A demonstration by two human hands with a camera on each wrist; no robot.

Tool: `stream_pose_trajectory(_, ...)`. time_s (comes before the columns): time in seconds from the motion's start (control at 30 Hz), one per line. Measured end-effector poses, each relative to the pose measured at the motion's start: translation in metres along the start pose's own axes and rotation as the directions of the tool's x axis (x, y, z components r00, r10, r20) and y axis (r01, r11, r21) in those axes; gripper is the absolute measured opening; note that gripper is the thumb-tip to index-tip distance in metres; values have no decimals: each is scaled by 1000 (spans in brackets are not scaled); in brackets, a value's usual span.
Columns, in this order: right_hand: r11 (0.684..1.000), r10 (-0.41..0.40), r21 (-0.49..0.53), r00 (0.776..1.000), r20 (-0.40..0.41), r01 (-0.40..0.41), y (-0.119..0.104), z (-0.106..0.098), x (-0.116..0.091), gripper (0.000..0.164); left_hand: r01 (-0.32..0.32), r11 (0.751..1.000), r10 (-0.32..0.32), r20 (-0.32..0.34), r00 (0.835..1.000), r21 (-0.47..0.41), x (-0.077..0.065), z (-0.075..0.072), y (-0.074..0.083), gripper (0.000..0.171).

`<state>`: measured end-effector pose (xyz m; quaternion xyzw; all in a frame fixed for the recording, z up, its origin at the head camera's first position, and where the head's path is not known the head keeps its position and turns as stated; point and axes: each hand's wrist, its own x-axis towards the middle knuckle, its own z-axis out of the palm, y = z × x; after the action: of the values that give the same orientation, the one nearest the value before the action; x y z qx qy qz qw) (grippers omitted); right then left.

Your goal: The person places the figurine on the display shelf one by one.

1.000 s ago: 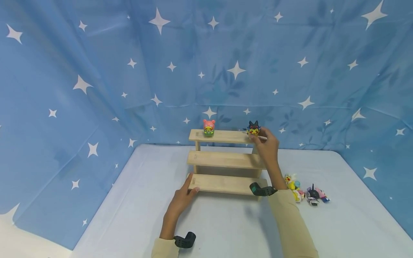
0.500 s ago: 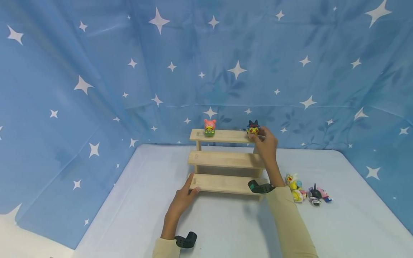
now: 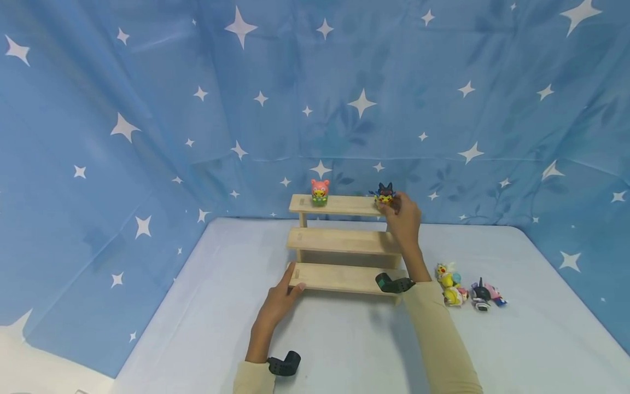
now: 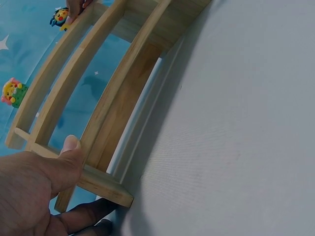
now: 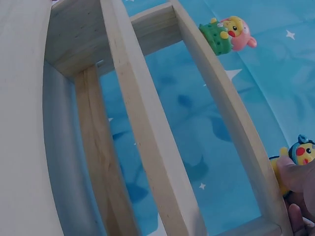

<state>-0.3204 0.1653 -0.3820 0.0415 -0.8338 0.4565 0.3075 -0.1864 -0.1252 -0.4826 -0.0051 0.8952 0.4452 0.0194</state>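
Observation:
A three-tier wooden display shelf stands on the white table. My left hand grips its lower left end; in the left wrist view the thumb lies against the wood and the fingers go round the end piece. At the right end of the top tier, my right hand pinches a yellow figurine with a dark, eared hood. The right wrist view shows the thumb against that figurine, its lower part partly hidden. A pink-hooded figurine with a green body stands upright toward the top tier's left end.
Right of the shelf, several yellow figurines lie in a cluster on the table. Beside them lies a group of black, pink and white figurines. A blue star-patterned curtain hangs close behind the shelf.
My right hand has shifted slightly left with the dark-hooded figurine, which has turned a little. My left hand keeps its hold on the shelf.

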Motion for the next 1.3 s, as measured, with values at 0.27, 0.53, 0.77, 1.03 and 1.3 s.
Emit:
stream_pose_trajectory(0.27,999,-8,-33,1000,0,8,3,2,0,34,-3,1000,3,-4,1000,7,0,1,-1,71)
stream_pose_trajectory(0.53,997,15,-72,1000,18,-14,6,4,-8,34,5,1000,-5,13,1000,-8,-4,3,-5,70)
stream_pose_trajectory(0.77,994,-72,-86,997,-19,70,6,4,-7,37,-14,1000,14,15,1000,-1,-3,3,-5,71)
stream_pose_trajectory(1.03,993,-56,-103,998,-14,55,3,4,-4,40,-20,1000,20,12,1000,-3,-1,1,-5,72)
stream_pose_trajectory(1.3,992,-65,-106,998,-27,62,2,6,0,35,-19,1000,19,7,1000,-1,1,1,-5,72)
